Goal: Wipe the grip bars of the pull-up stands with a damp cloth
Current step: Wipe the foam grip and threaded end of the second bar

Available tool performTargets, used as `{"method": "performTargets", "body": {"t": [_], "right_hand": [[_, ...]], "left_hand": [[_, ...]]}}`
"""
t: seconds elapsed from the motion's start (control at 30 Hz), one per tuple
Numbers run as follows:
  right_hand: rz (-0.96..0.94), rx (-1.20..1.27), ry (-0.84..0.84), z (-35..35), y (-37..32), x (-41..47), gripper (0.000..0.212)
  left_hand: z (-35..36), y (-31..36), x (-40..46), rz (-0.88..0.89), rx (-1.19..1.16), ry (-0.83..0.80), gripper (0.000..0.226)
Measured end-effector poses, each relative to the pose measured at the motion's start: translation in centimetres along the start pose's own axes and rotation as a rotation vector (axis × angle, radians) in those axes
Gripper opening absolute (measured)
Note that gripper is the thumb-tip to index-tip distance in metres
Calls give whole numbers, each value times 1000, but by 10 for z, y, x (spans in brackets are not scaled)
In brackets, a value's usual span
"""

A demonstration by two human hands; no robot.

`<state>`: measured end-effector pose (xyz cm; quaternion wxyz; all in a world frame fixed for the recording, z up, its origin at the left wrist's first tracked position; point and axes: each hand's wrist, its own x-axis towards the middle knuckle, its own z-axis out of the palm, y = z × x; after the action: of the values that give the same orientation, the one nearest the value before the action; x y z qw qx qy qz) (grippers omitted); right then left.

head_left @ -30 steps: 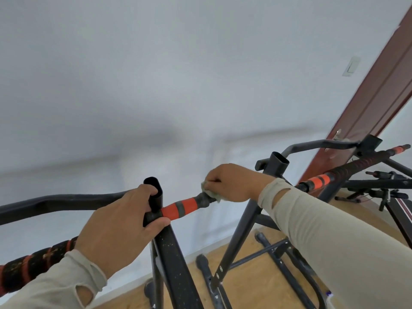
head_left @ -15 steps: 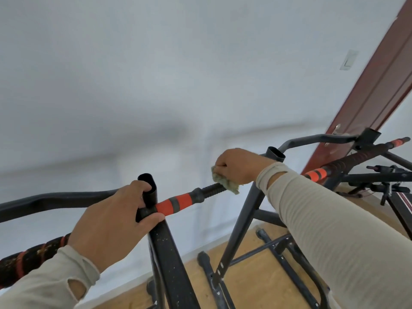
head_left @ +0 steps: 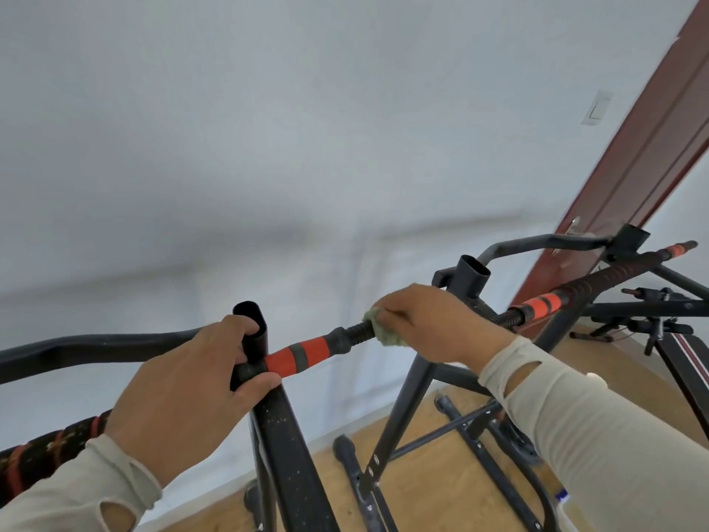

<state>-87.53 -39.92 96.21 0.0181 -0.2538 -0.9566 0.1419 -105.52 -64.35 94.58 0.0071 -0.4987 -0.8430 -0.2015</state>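
A room in a home used for exercise: black pull-up stands (head_left: 387,451) on a wooden floor (head_left: 418,447), a plain white wall (head_left: 268,147) behind, a dark red door (head_left: 637,178) and light switch (head_left: 597,108) far right.

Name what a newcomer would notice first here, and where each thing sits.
At centre, the right hand presses a greenish cloth round the black grip bar, beside its orange band. Lower left, the left hand holds the stand's upright post. At right, a reddish-brown door slants up behind a second stand.
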Motion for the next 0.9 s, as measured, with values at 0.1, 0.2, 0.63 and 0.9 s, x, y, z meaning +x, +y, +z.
{"method": "performTargets", "body": {"t": [0.1,0.2,0.63,0.9], "right_hand": [[104,-69,-65,-8,0,31,37],[152,-144,-159,-6,-1,56,37],[123,-11,-30,-10,-2,24,40],[288,-50,112,-46,32,31,36]], "left_hand": [[0,-1,0,-7,1,-1,56],[-1,-1,-1,-28,-17,-4,56],[1,-5,0,10,-4,7,50],[1,-7,0,-3,-5,-15,52]]}}
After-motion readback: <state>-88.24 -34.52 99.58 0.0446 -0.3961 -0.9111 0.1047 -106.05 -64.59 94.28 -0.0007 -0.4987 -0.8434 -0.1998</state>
